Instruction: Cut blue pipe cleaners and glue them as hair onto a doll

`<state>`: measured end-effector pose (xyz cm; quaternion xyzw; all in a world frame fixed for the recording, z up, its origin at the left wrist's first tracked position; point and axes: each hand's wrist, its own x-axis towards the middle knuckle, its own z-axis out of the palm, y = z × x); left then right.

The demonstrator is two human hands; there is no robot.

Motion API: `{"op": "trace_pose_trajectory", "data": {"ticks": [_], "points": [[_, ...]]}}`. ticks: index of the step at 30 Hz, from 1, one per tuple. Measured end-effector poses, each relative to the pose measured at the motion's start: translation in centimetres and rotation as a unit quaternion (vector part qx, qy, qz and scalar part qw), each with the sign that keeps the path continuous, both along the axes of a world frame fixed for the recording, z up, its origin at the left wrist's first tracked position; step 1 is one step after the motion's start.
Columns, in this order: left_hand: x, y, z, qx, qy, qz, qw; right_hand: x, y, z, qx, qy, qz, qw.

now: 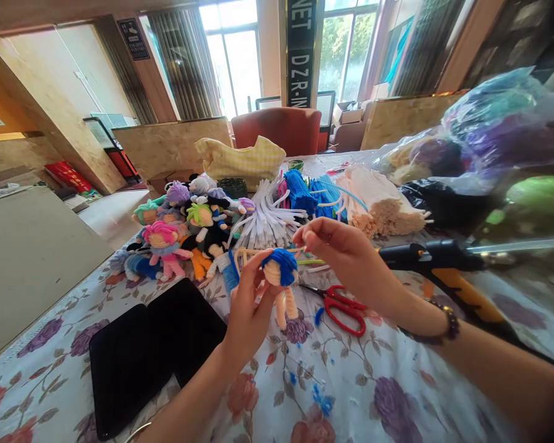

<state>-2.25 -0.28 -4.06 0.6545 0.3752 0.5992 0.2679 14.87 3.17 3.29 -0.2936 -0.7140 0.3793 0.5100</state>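
Note:
A small doll [281, 271] with blue hair and a cream face and legs is gripped between the thumb and fingers of my left hand [252, 298]. Just right of its head, my right hand [335, 246] is pinched at the fingertips; a thin pale strand seems to run from there toward the doll, but what the fingers hold is too small to make out. Red-handled scissors [344, 311] lie open on the flowered cloth below my right hand, beside a small blue scrap [319, 316].
Finished dolls [166, 243] are heaped at the left, above a black tablet [133, 363]. White stems [270, 215], blue bundles [300, 192] and cream bundles [378, 203] stand behind my hands. A glue gun [425, 255] and plastic bags [493, 123] are at the right.

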Motion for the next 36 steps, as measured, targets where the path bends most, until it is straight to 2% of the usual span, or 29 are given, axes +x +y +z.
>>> {"op": "trace_pose_trajectory", "data": {"ticks": [4, 8, 10, 13, 17, 19, 21, 22, 27, 31, 36], "points": [[0.1, 0.2, 0.2, -0.004, -0.02, -0.025, 0.999, 0.6, 0.4, 0.7, -0.111, 0.109, 0.052, 0.986], [0.0, 0.2, 0.2, -0.02, -0.03, -0.056, 0.998, 1.6, 0.8, 1.4, -0.188, 0.166, 0.047, 0.967], [-0.1, 0.2, 0.2, -0.022, -0.026, -0.059, 0.998, 2.0, 0.9, 1.6, -0.206, 0.186, 0.038, 0.96], [0.0, 0.2, 0.2, -0.014, -0.021, -0.057, 0.998, 2.2, 0.9, 1.7, -0.19, 0.178, 0.033, 0.965], [0.1, 0.3, 0.2, -0.002, -0.012, -0.047, 0.999, 2.1, 0.8, 1.1, -0.132, 0.082, 0.006, 0.988], [0.1, 0.3, 0.0, 0.003, -0.006, -0.04, 0.999, 2.2, 0.8, 0.4, -0.07, -0.032, -0.021, 0.997], [0.0, 0.4, -0.1, 0.01, 0.005, -0.033, 0.999, 2.5, 0.7, -0.4, 0.006, -0.187, -0.054, 0.981], [-0.1, 0.4, -0.2, 0.018, 0.017, -0.028, 0.999, 2.8, 0.8, -0.9, 0.021, -0.23, -0.065, 0.971], [-0.3, 0.3, 0.0, 0.116, 0.129, 0.031, 0.984, 5.0, 0.6, -4.1, 0.041, -0.334, -0.102, 0.936], [-0.3, 0.2, 0.5, 0.148, 0.193, 0.055, 0.968, 6.8, 0.0, -6.3, 0.025, -0.381, -0.114, 0.917], [-0.7, 0.1, 1.0, 0.158, 0.243, 0.08, 0.954, 7.4, -1.1, -7.1, 0.019, -0.393, -0.125, 0.911]]}}
